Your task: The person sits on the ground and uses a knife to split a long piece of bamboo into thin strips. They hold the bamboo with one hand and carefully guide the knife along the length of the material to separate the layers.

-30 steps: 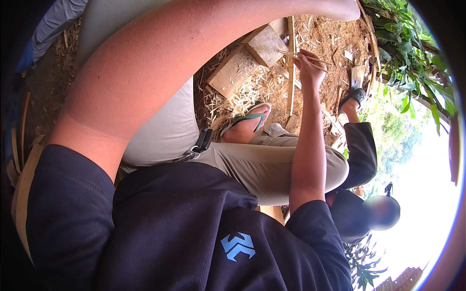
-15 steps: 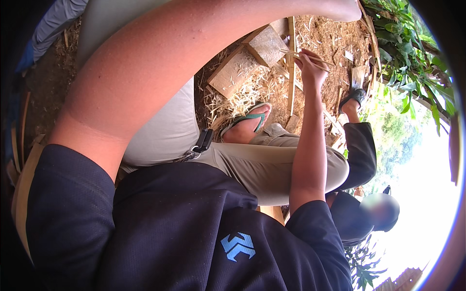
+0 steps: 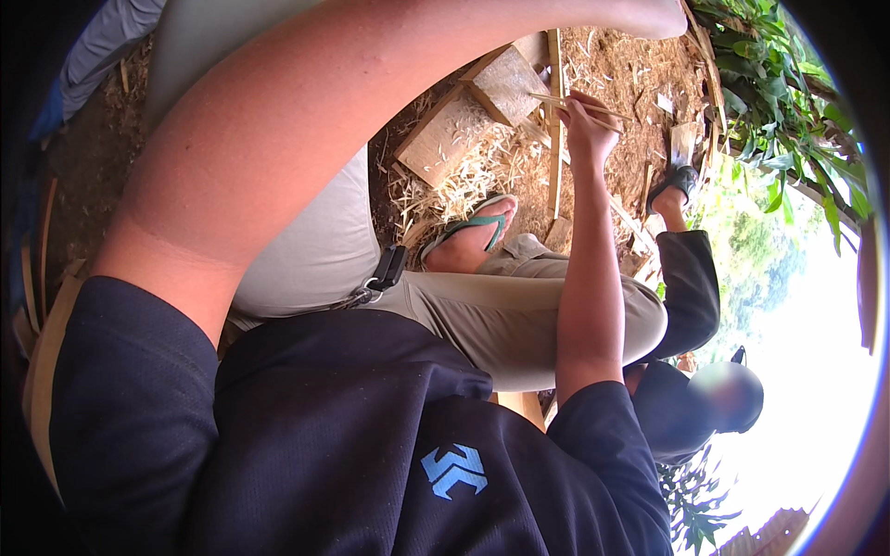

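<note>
My right hand [image 3: 591, 130] is closed around two thin wooden sticks [image 3: 549, 96], which stick out on both sides of the fingers. Their left ends reach over a squared wooden block [image 3: 506, 85], though whether they touch it I cannot tell. That block rests against a larger wooden block [image 3: 445, 137] strewn with shavings. My left forearm stretches across the top of the view. Only the heel of my left hand [image 3: 663, 18] shows at the upper edge; its fingers are hidden.
Pale wood shavings [image 3: 468, 178] cover the ground beside my foot in a green-strapped flip-flop [image 3: 482, 230]. A long wooden strip [image 3: 556, 176] lies beyond the blocks. At the right, another person in dark clothes [image 3: 686, 287] sits near green plants [image 3: 788, 120].
My right hand and the sticks have shifted slightly left and up in the view. The blocks and my left arm look almost the same.
</note>
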Demonstrator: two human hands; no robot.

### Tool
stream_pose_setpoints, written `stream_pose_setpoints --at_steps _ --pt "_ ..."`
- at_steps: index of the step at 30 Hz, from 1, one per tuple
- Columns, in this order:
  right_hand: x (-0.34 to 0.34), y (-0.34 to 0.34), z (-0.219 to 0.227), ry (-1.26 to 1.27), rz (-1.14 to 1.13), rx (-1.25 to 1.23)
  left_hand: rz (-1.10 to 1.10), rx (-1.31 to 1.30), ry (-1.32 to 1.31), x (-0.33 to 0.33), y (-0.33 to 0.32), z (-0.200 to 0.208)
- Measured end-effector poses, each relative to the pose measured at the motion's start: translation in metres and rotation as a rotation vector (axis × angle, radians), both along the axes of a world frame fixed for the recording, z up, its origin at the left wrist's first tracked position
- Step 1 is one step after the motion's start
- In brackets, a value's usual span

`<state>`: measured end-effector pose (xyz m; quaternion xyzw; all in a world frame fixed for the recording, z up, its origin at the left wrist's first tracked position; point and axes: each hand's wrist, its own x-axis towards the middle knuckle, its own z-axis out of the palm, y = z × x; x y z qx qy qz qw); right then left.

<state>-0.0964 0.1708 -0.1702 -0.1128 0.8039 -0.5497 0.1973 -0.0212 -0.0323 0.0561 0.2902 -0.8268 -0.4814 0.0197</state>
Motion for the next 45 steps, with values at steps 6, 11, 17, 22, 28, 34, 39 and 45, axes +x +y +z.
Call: stream_pose_setpoints --at_steps 6,11,17,22,28,34,39,45 --pt "-0.003 0.006 0.004 -0.001 -0.052 0.047 -0.174 0.088 0.448 0.017 -0.012 -0.033" --pt "-0.009 0.013 0.004 0.009 -0.077 0.049 -0.171 0.077 0.481 0.012 -0.011 -0.037" --pt "-0.013 0.009 0.018 0.003 -0.106 0.035 -0.148 0.086 0.466 0.004 -0.01 -0.043" --pt "-0.02 0.012 0.032 0.026 -0.126 0.006 -0.172 0.112 0.43 0.013 -0.012 -0.034" --pt "-0.043 0.023 0.06 0.232 -0.198 0.035 -0.11 0.052 0.447 0.001 -0.01 -0.042" --pt "-0.047 0.031 0.082 0.409 -0.103 0.085 -0.075 0.042 0.506 -0.004 -0.009 -0.047" --pt "-0.031 0.02 0.083 0.344 0.027 0.105 -0.11 0.043 0.46 0.001 -0.008 -0.041" --pt "0.007 0.001 0.064 -0.054 0.443 0.139 -0.146 0.067 0.426 0.01 -0.01 -0.035"
